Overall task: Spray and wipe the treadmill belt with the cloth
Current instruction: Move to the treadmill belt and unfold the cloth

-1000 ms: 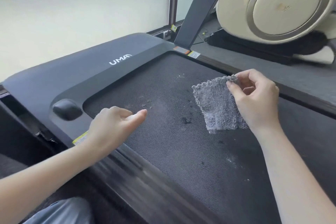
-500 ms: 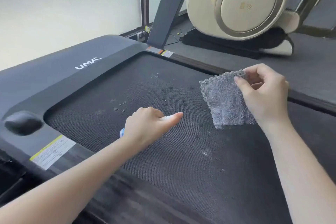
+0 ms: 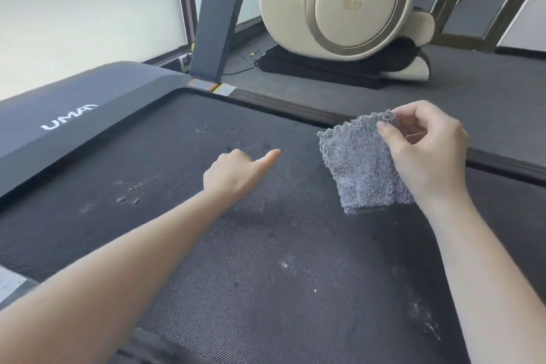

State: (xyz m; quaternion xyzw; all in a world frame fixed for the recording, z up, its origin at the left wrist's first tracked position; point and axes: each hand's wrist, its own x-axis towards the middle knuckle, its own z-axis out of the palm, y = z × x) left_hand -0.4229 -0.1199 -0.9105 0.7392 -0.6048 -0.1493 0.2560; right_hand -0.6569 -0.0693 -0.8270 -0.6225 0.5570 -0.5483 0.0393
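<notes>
A grey, fluffy microfibre cloth (image 3: 359, 162) hangs from the right hand (image 3: 425, 154), pinched at its upper corner between thumb and forefinger; its long axis runs downward, the lower edge just above the black textured treadmill belt (image 3: 266, 260). The left hand (image 3: 233, 176) is curled over mid-belt, thumb extended toward the cloth; only a sliver of something blue shows beneath it. Pale dust specks (image 3: 130, 192) dot the belt.

I see a fuzzy grey cloth (image 3: 359, 167), a black mesh-patterned treadmill belt (image 3: 266, 260) speckled pale, and a cream disc (image 3: 351, 0) with a gold ring.
</notes>
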